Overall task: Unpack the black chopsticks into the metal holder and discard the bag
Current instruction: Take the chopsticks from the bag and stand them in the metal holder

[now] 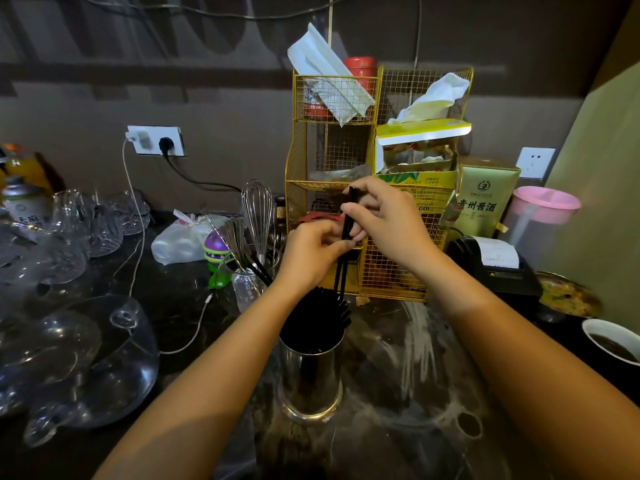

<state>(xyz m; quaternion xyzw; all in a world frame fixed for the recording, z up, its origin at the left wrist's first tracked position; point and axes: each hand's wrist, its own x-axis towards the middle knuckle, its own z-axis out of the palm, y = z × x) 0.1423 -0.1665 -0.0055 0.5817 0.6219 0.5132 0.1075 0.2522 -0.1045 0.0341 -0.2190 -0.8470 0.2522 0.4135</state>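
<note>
- Chopsticks [347, 223], black and thin, stand nearly upright between my two hands, above the metal holder [309, 372].
- My right hand [388, 221] pinches them near their upper part, fingers curled around the sticks, the tops poking out just above my fingertips.
- My left hand [311, 251] is closed in a pinch lower on the same sticks, thumb and forefinger pressed together right beside my right hand's fingers.
- Their lower ends reach down to a fan of other black chopsticks [320, 313] already leaning in the holder.
- That holder, a shiny steel cylinder, stands upright on the dark counter [398, 393], between my forearms.
- I cannot tell whether any bag is on the sticks I hold.
- Just behind my hands is a yellow wire rack [381, 188] with papers and packets in it.
- To the left of my left hand, a glass [247, 285] holds a whisk [257, 213] and spoons.
- Farther left lie clear glass cups [100, 223] and a large glass bowl [114, 358].
- At the right edge sits a white cup [611, 342] of dark liquid.
</note>
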